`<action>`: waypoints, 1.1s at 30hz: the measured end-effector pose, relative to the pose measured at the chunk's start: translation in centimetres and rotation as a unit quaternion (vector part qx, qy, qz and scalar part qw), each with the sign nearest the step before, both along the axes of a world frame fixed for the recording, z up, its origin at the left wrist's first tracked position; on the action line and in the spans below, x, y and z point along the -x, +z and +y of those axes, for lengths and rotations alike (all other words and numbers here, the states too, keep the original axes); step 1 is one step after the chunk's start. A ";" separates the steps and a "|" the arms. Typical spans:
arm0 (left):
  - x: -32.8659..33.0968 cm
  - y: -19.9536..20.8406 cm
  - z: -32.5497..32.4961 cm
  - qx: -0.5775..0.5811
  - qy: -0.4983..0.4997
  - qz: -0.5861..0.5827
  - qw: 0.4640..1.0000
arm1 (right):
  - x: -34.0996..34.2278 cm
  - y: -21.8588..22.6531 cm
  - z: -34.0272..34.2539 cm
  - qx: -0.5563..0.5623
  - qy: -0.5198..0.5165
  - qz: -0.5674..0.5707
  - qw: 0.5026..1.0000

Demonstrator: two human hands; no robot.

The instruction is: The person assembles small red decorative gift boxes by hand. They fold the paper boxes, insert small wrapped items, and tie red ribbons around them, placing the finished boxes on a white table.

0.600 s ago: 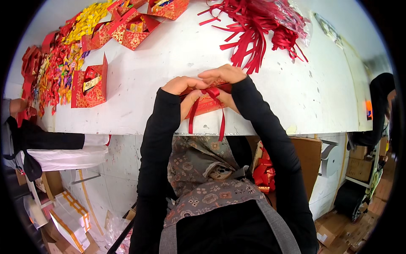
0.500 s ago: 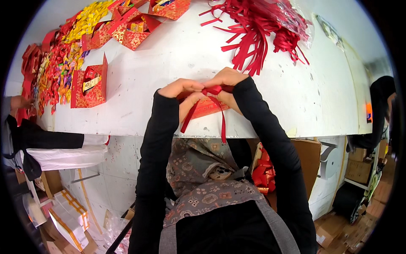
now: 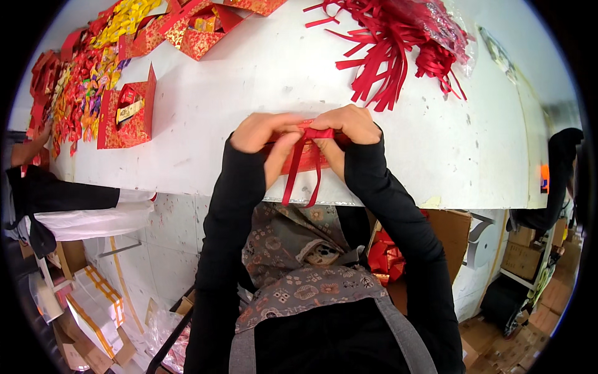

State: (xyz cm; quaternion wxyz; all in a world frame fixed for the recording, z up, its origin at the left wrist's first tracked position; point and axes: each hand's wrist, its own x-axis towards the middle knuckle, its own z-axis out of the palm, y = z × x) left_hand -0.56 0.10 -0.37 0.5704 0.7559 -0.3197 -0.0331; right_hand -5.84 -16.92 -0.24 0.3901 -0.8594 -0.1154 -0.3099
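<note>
Right fingers: The right hand (image 3: 352,124) pinches a red ribbon (image 3: 320,133) between thumb and bent fingers, directly above a red box.
Left fingers: The left hand (image 3: 256,134) curls over the box's left side, thumb and fingertips drawn close together beside the ribbon; blur leaves it unclear whether they grip it.
Ribbon tails: Two loose ends hang down over the box's near side toward the table edge.
Red box: Partly hidden, the red box (image 3: 305,163) sits between the two hands, near the front edge of a white table (image 3: 237,75).
Open box: To the left of the red box stands an open red-and-gold box (image 3: 137,128) with wrapped items inside.
Sweets: Farther left of the red box, a heap of wrapped candies (image 3: 81,106) spreads in red, orange and yellow.
More boxes: Beyond the red box, up and to the left, other patterned boxes (image 3: 202,37) stand open.
Ribbon supply: Beyond the red box and to its right, a pile of red ribbons (image 3: 386,68) spills from a clear plastic bag (image 3: 461,37).
Below: On the near side of the red box, the person wears a floral apron (image 3: 324,287); lower right, a cardboard carton (image 3: 450,237) stands beside red packaging (image 3: 386,257).
</note>
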 end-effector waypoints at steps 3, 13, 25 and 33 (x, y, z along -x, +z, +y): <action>-1.0 1.4 0.0 -0.030 -0.061 -0.012 0.998 | 0.1 -0.4 0.0 -0.147 0.037 0.076 0.986; -1.7 2.1 0.4 -0.021 -0.084 0.126 0.988 | 0.0 1.6 -1.4 -0.172 0.100 0.274 0.941; 1.3 0.3 0.4 -0.016 0.179 -0.279 0.943 | 1.4 0.1 0.2 -0.206 -0.035 0.108 0.972; 2.1 -2.4 0.6 0.013 0.231 -0.366 0.901 | 1.5 -1.3 0.9 -0.249 -0.077 0.049 0.964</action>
